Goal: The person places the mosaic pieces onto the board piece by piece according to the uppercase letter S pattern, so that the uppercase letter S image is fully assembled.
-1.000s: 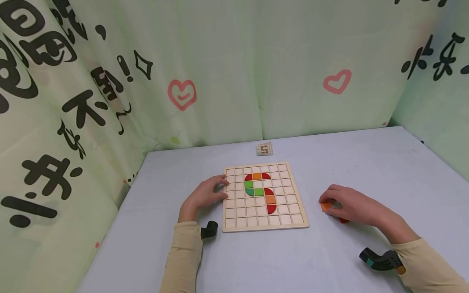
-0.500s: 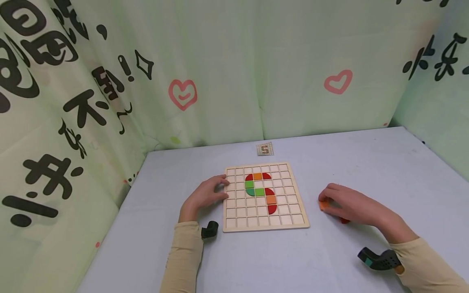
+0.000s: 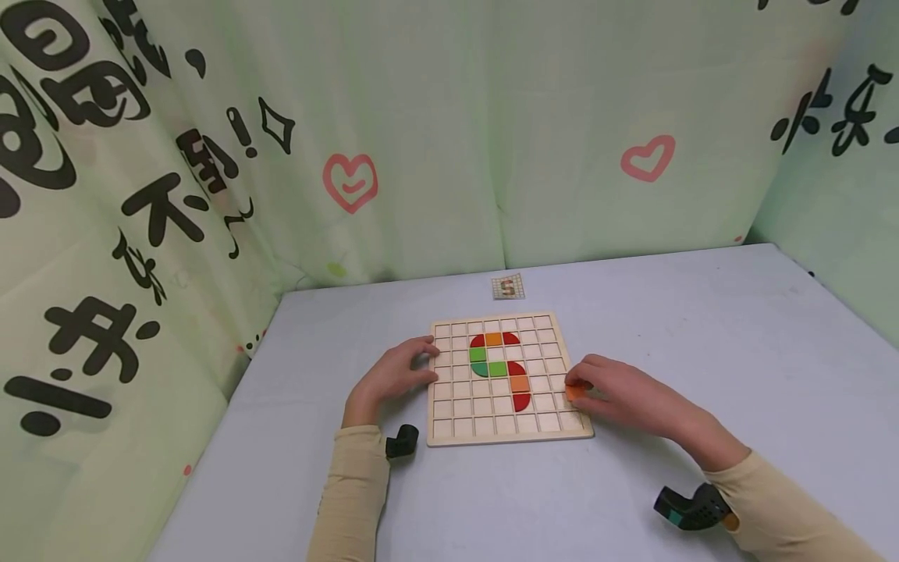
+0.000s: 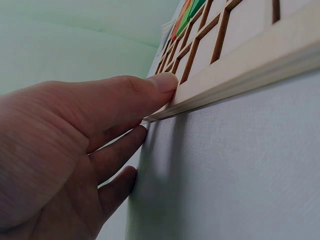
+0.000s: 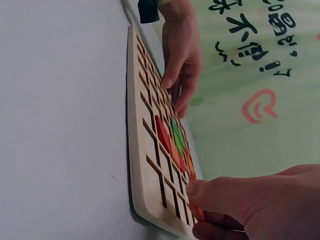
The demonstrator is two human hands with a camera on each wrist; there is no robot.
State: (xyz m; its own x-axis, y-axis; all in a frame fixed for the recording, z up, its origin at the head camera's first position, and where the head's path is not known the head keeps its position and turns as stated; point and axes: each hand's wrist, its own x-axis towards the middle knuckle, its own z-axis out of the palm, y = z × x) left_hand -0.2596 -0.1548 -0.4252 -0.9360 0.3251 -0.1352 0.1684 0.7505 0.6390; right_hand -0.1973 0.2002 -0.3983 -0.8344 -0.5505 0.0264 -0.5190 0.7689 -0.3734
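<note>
A wooden grid board [image 3: 509, 442] lies on the table, with several coloured tiles set in its cells as an S-like shape. Red [image 3: 521, 402], green [image 3: 497, 368] and orange tiles [image 3: 519, 383] show among them. My left hand [image 3: 393, 371] rests at the board's left edge; in the left wrist view its thumb [image 4: 162, 82] touches the wooden border and the other fingers extend loosely beside it. Over the board's right border, my right hand [image 3: 625, 394] pinches an orange square tile [image 3: 574, 393] between thumb and fingers, which partly hide it.
A small card with a gridded S pattern [image 3: 508, 286] lies behind the board. White cloth [image 3: 702, 312] covers the table. Pale green curtains [image 3: 435, 156] with black writing and pink hearts stand behind and at the sides.
My right hand has moved left from the bare table to the board's right edge, carrying the orange tile. A red piece seen beneath that hand earlier no longer shows. My left hand stays put.
</note>
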